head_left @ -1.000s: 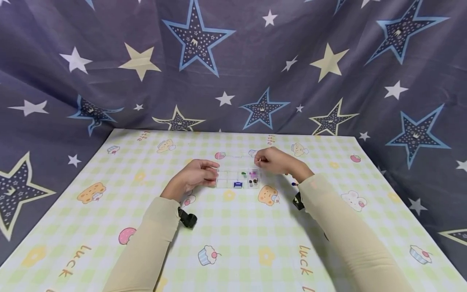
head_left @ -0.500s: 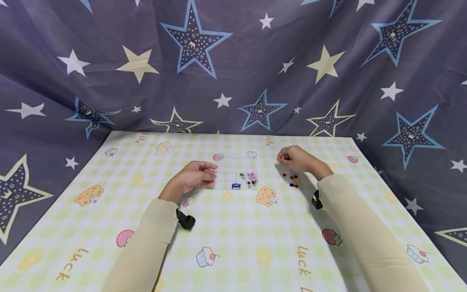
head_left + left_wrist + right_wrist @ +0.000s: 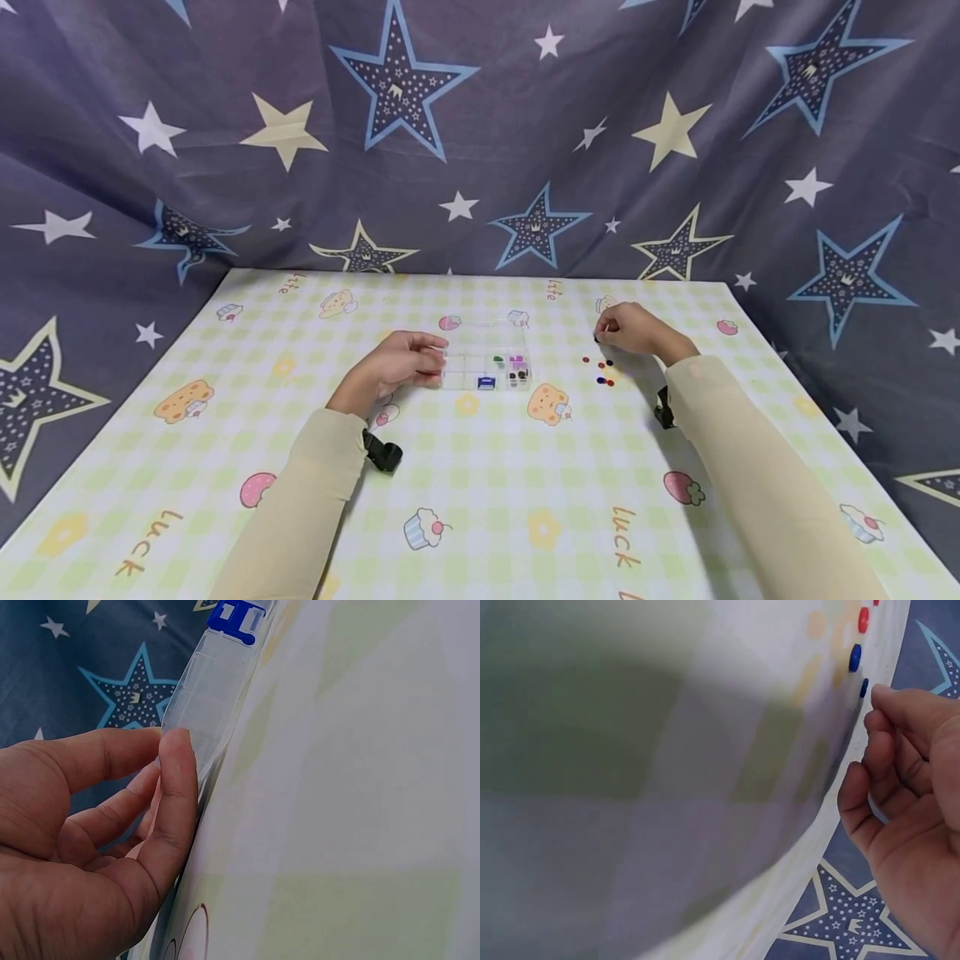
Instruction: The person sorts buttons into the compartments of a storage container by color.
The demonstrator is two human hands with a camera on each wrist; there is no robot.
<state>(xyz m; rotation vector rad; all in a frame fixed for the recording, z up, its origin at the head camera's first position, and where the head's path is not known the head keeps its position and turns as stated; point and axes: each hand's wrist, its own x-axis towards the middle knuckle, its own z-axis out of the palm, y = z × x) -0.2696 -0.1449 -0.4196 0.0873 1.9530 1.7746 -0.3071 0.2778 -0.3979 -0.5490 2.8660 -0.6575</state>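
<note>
Compartment box [image 3: 486, 367], clear plastic with a blue clasp [image 3: 237, 616] on its near edge, sits at the centre of the head view on our checked tablecloth [image 3: 480, 492]. We list the scene from left to right.

Left hand [image 3: 401, 360]: just left of centre, resting on the cloth against the box's left end. In the left wrist view the thumb [image 3: 174, 796] presses the box's clear wall and the other fingers curl toward it, so we count the hand as gripping the box end.

Box contents: green, pink, dark and blue pieces in the right-hand compartments; the left-hand compartments look bare, though they are too small to judge surely.

Loose beads [image 3: 600, 370]: a small scatter of red and blue ones on the cloth, right of the box and apart from it.

Right hand [image 3: 630, 327]: right of centre, just above the beads, fingers curled together with the tips close. In the right wrist view a blue bead [image 3: 864, 687] lies right at the fingertip [image 3: 889, 694]; we cannot tell whether it is pinched or only touched.

Star-print cloth [image 3: 480, 125]: fills the upper frame behind the table.
</note>
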